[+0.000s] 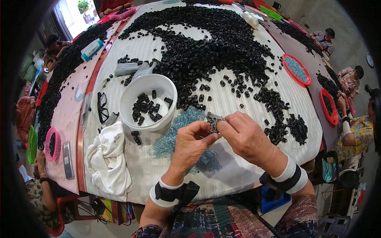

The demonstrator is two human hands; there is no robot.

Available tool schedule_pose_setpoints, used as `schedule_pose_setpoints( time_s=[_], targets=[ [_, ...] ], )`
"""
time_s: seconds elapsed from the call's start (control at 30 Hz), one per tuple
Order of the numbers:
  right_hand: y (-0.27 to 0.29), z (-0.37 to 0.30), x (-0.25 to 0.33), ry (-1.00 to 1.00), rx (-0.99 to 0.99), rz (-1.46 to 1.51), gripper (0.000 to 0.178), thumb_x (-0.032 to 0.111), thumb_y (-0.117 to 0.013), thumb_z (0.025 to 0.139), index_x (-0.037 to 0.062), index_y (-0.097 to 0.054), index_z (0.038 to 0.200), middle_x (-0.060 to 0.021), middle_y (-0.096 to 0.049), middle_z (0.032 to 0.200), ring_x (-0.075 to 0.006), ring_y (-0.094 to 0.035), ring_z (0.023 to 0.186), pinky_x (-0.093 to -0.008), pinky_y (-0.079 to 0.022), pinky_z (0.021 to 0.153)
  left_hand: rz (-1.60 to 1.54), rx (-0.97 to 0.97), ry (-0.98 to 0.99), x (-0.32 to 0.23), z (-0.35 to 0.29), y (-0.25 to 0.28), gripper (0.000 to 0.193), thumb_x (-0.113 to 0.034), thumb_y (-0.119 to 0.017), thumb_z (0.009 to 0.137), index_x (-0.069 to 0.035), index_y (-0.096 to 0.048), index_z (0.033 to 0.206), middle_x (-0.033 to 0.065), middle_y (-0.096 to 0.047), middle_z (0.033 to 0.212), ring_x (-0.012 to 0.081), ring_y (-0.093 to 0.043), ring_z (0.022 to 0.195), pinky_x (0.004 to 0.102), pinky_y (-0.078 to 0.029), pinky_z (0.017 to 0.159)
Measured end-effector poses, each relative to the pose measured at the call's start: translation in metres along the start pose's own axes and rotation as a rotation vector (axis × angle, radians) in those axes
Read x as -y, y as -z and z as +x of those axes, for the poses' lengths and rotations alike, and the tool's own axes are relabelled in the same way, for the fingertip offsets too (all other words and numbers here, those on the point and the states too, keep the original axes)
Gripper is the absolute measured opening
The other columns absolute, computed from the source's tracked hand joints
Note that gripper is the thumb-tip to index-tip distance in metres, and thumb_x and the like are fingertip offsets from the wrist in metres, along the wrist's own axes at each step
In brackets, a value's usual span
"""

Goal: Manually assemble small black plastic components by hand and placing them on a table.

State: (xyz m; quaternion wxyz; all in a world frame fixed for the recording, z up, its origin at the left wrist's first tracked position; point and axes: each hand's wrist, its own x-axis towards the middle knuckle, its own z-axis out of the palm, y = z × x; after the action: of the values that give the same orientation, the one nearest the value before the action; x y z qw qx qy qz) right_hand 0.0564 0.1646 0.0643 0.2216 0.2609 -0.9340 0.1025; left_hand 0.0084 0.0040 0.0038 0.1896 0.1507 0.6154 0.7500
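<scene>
My left hand [191, 143] and my right hand [251, 138] meet over the table, fingers closed in a pinch. Between their fingertips is a small grey, mottled piece [213, 120]; its kind is too small to make out. Just below and left of it lies a heap of tiny clear-blue beads [178, 133], partly hidden by my left hand. A white round tub [126, 113] stands left of the heap, with several small black cylindrical parts [147, 106] inside. Many more such parts form a large black pile [206, 51] beyond my hands.
Left of the tub lie black-framed glasses [102, 108], a crumpled white cloth [108, 160] and bundles of grey strips [127, 69]. A phone [68, 160] and a pink basket [56, 143] rest further left. Red trays [308, 81] stand at right, where other people sit working.
</scene>
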Motion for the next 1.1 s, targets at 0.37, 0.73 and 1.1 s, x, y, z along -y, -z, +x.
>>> schedule_pose_setpoints(
  time_s=[0.37,0.73,1.1],
  targets=[
    [-0.005,0.004,0.001,-0.064,-0.001,0.153,0.024,0.002,-0.057,0.073,0.0005,-0.053,0.097,-0.0094,-0.049,0.076,-0.0257,-0.053,0.072,-0.0358,-0.047,0.064,0.016,0.02,0.0,0.001,0.0,0.0,0.012,-0.002,-0.072,0.076,0.0,-0.063,0.085,0.001,-0.063,0.074,0.0038,-0.054,0.064,0.0192,-0.046,0.056],
    [-0.011,-0.008,0.002,-0.281,-0.288,0.488,0.023,-0.012,-0.059,0.074,-0.004,-0.054,0.095,-0.0133,-0.058,0.081,-0.0258,-0.062,0.072,-0.0314,-0.051,0.059,-0.357,0.124,0.129,0.003,0.002,0.006,0.018,-0.002,-0.068,0.08,0.002,-0.061,0.096,0.01,-0.067,0.084,0.0158,-0.066,0.072,0.0257,-0.054,0.058],
    [-0.015,-0.008,0.002,-0.148,-0.297,0.358,0.025,-0.011,-0.061,0.07,-0.004,-0.056,0.093,-0.0155,-0.057,0.086,-0.0287,-0.059,0.074,-0.0323,-0.05,0.06,-0.293,0.139,0.077,0.004,0.002,0.007,0.018,-0.005,-0.069,0.08,0.001,-0.063,0.097,0.0078,-0.068,0.084,0.013,-0.065,0.073,0.023,-0.052,0.059]
  ],
)
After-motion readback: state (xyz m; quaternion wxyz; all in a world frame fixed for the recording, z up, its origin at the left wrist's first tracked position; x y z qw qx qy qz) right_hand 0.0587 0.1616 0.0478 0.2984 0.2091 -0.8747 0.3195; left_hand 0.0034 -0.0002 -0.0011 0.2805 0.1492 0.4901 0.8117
